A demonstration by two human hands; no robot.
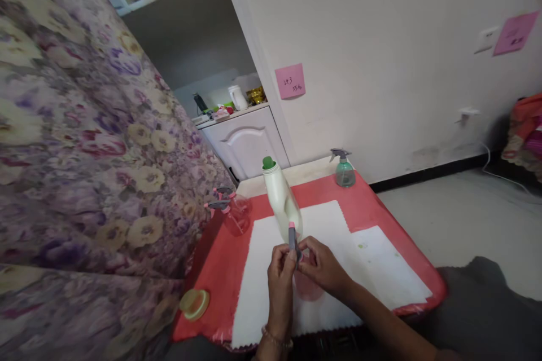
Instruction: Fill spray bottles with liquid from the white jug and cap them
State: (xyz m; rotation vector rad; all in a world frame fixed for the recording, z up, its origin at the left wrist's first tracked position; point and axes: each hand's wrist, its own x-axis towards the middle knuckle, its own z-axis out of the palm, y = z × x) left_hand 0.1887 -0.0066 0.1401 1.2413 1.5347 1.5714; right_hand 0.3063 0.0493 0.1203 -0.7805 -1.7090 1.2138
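Both hands are closed on a pink spray bottle (pixel 308 289) standing on the white cloth in front of me. My left hand (pixel 280 276) grips its grey spray head (pixel 292 238), whose pink nozzle tip points away from me. At the collar, the fingers of my right hand (pixel 324 268) are pinched, partly hiding the neck. Just beyond my hands stands a large pale green jug (pixel 279 197) with a green top. Two more pink spray bottles (pixel 235 220) with grey heads are at the left edge, and a green spray bottle (pixel 345 174) is at the back right.
A red cover (pixel 215 293) lies over the table, with a white cloth (pixel 258 293) and a smaller stained white cloth (pixel 381 259) on it. A round yellowish lid (pixel 195 304) sits front left. A floral curtain (pixel 105 180) borders the left side; a wall (pixel 359 67) rises behind.
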